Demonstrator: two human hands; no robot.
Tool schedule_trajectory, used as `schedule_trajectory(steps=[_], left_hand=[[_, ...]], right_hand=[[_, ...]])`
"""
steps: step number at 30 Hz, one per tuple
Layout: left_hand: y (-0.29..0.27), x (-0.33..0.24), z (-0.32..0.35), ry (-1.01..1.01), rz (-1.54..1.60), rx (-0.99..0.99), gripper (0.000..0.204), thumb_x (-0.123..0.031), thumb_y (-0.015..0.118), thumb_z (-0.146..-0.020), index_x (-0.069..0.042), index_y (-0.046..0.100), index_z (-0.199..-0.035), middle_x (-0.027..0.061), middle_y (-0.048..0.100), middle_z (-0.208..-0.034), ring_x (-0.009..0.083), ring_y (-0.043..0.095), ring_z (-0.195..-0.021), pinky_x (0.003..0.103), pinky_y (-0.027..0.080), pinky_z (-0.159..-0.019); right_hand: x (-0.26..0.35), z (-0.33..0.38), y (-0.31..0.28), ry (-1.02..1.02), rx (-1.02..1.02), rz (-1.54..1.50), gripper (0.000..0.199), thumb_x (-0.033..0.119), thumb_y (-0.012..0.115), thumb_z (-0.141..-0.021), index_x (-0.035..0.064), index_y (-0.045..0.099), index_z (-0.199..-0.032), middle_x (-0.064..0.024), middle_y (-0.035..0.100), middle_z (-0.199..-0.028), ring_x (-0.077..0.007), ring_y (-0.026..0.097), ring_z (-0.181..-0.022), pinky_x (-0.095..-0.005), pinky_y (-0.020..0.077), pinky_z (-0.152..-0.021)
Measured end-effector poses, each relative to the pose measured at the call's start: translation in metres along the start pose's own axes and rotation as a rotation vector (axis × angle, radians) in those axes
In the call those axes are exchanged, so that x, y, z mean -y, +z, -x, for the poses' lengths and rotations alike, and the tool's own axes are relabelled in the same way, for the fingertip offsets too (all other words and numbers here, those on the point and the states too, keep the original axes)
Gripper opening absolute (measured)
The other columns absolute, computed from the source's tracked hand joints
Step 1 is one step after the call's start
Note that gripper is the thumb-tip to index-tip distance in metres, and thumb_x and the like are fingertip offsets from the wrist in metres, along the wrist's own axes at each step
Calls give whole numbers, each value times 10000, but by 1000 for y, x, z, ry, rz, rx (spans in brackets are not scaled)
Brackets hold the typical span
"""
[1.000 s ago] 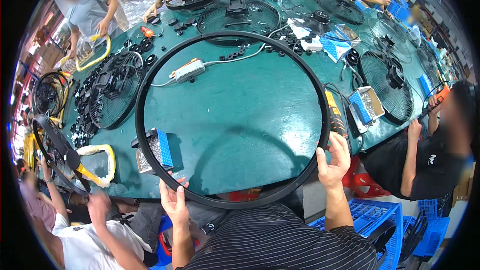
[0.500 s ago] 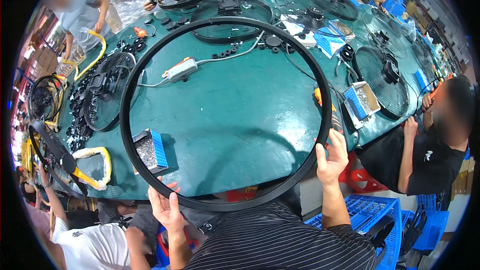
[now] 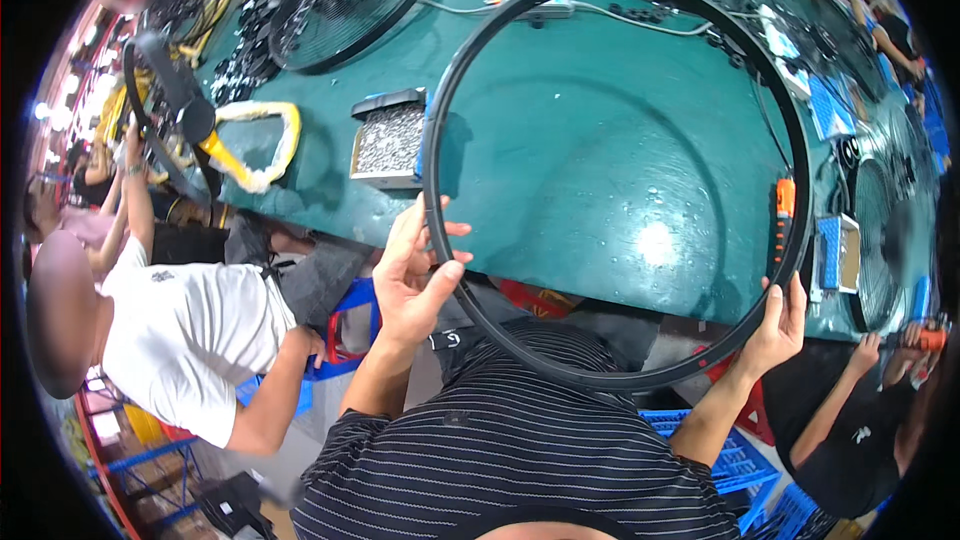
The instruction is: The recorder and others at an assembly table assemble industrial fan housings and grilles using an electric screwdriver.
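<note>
I hold a large black ring (image 3: 520, 25), a thin round hoop, lifted above the teal table (image 3: 600, 160) and tilted toward me. My left hand (image 3: 415, 275) grips the ring's left side near the table's near edge. My right hand (image 3: 775, 325) grips its lower right side. An orange and black power screwdriver (image 3: 783, 215) lies on the table just inside the ring's right edge. Through the hoop I see bare teal tabletop.
A shallow box of small screws (image 3: 390, 140) sits left of the ring. Black fan grilles (image 3: 350, 0) and small parts lie at the far left; another grille (image 3: 880, 240) and a blue parts box (image 3: 830, 255) at the right. Seated people work on both sides of me.
The ring has come off the table and swung up toward me. My left hand shifted from the ring's bottom up to its left side. The view has turned left.
</note>
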State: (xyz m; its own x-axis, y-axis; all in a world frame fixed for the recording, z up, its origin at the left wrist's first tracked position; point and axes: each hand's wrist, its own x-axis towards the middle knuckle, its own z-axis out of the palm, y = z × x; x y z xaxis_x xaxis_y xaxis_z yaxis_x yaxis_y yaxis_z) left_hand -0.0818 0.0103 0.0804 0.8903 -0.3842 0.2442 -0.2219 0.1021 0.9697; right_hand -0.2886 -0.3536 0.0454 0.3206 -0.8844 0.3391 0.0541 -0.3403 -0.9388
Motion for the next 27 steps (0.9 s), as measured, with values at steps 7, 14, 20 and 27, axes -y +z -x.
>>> schedule_trajectory(steps=[7, 14, 20, 27], left_hand=[[-10, -3, -12, -202, 301, -33, 748, -336, 633, -914, 72, 332, -1464, 213, 505, -1333, 287, 628, -1029, 355, 593, -764], [-1, 26, -138, -691, 713, 312, 427, -206, 519, -1019, 13, 428, -1375, -49, 392, -679, 28, 323, -449, 218, 306, -390], [24, 39, -147, -688, 1055, -46, 248, -93, 581, -973, -14, 505, -1195, -52, 369, -646, 38, 345, -484, 196, 311, -410], [44, 34, -128, -609, 1000, -226, 232, -94, 586, -969, -41, 498, -1177, -43, 381, -665, 47, 355, -501, 203, 312, -426]], right_hand=[[-23, -22, -16, 43, 133, 12, 342, -88, 554, -923, -140, 555, -1261, -167, 593, -1230, -214, 631, -1057, -333, 571, -894], [-24, -145, 39, 207, 438, 158, 425, 96, 693, -909, -86, 586, -1277, -155, 652, -1219, -191, 647, -1068, -287, 518, -916], [20, -93, 37, -34, 302, -7, 270, 179, 629, -957, -70, 670, -1056, -158, 714, -1005, -179, 672, -916, -288, 514, -866], [38, 46, 41, 730, 875, -516, 392, 314, 546, -1004, -58, 594, -1115, -285, 677, -1010, -304, 701, -883, -392, 593, -706]])
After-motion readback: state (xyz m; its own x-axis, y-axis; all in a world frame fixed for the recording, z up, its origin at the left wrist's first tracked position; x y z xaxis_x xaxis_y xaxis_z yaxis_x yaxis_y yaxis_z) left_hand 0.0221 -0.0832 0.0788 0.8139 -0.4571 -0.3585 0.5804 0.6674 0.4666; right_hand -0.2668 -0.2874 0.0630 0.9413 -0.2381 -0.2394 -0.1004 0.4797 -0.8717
